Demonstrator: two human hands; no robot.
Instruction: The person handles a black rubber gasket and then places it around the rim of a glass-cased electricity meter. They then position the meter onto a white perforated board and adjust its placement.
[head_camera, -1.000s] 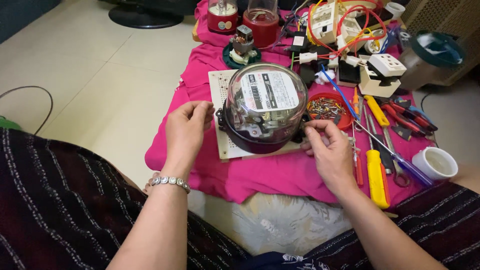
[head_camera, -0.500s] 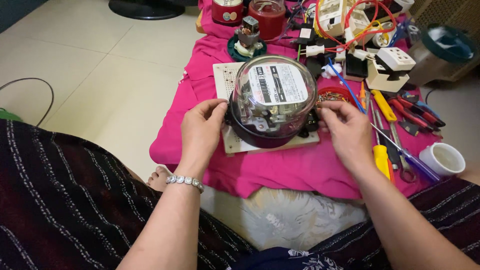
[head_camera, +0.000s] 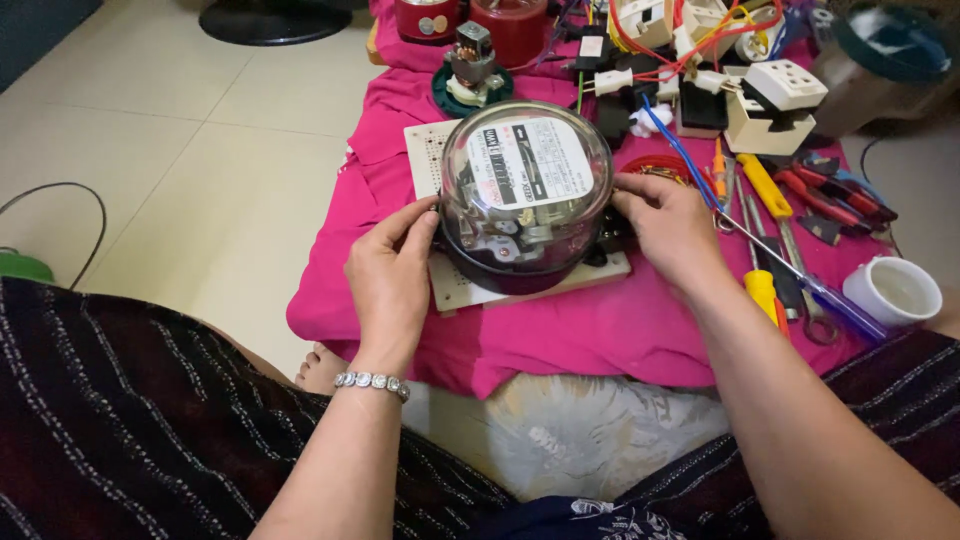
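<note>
A round electricity meter (head_camera: 522, 200) with a clear glass dome and black base sits on a pale perforated board (head_camera: 470, 290), which lies on a pink cloth (head_camera: 560, 330). My left hand (head_camera: 392, 275), with a beaded bracelet at the wrist, grips the meter's left side at the base. My right hand (head_camera: 672, 225) holds its right side, fingers against the dome's edge. Inside the dome I see a white label plate and metal parts.
Right of the meter lie yellow-handled screwdrivers (head_camera: 762, 290), a blue-handled tool (head_camera: 830, 300), red pliers (head_camera: 830, 195) and a white cup (head_camera: 895, 290). Behind it are white sockets (head_camera: 775, 105), coloured wires (head_camera: 690, 30), a small motor part (head_camera: 472, 60) and red jars (head_camera: 515, 25). Tiled floor lies left.
Both hands have closed in on the meter's sides. The view has shifted, so the meter sits lower and nearer the middle.
</note>
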